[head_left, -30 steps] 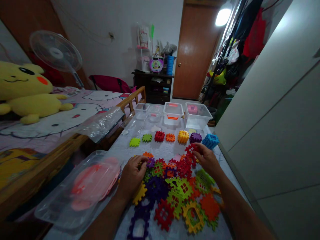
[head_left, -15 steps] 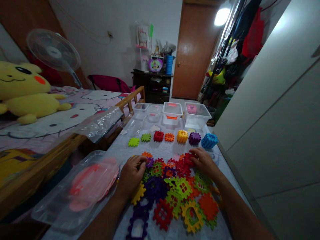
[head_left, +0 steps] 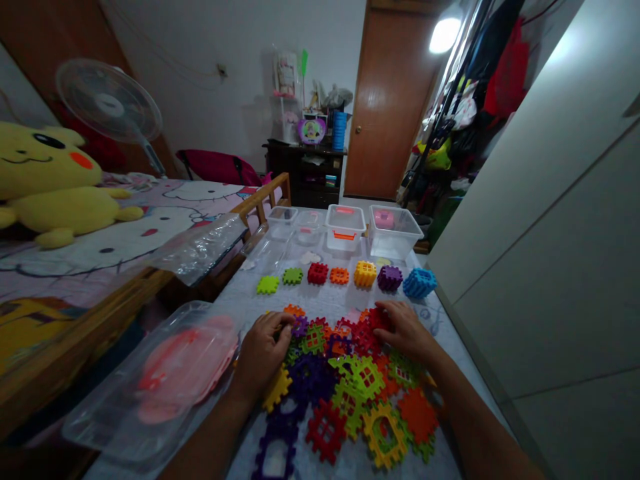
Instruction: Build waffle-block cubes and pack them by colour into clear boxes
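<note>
A heap of notched plastic building tiles in lime, red, orange, yellow and purple lies between my hands. My left hand rests at the heap's left edge. Its fingers curl beside a small purple tile, and a bit of yellow shows under them; what they hold is hidden. At the upper right of the heap, my right hand has fingers and thumb closed around a red tile among other red ones. A yellow tile lies by my left wrist.
Sorted tile stacks stand in a row behind the heap, from a lime stack to a blue stack. Clear tubs line the far end. A transparent lid lies left, beside the wooden bed rail. A white cabinet borders the right.
My right hand has shifted slightly left and nearer to me, with its thumb drawn lower against the red tiles. My left hand stays in place.
</note>
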`<state>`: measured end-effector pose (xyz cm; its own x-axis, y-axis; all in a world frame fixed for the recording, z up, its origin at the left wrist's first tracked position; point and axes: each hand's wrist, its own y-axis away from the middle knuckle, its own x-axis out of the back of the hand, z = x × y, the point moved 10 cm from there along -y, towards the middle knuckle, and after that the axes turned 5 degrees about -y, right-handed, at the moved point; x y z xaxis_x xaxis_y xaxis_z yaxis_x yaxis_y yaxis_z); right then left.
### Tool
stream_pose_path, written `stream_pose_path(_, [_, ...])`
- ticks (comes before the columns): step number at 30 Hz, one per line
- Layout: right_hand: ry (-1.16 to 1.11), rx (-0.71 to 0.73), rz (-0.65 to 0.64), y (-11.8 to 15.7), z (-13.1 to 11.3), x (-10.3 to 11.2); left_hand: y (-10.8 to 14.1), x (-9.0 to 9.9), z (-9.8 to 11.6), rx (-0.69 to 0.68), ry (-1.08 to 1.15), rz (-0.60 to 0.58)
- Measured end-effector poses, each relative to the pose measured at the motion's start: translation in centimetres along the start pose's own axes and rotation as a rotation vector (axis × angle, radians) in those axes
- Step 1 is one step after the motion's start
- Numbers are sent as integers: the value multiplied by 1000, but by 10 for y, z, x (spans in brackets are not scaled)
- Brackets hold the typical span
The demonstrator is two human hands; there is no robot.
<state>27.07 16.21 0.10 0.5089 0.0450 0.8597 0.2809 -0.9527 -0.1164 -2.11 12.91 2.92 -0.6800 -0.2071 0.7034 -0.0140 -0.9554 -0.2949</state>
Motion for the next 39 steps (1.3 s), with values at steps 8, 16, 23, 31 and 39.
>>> stream_pose_path(8, [-86,-17,79,-1,13,8,0,2,2,-7,3,13])
stream_pose_path(16, [-74,-29,-28,2,11,3,0,1,2,-4,2,5])
stream_pose_path(23, [-42,-9,-51,1,9,0,1,1,2,-2,20,7])
stream_pose_path(31, [17,21,6,-1,-3,8,1,2,3,-3,24,5])
stream_pose_path(39, [173,223,45,-44,-68,30,1,3,6,6,31,3])
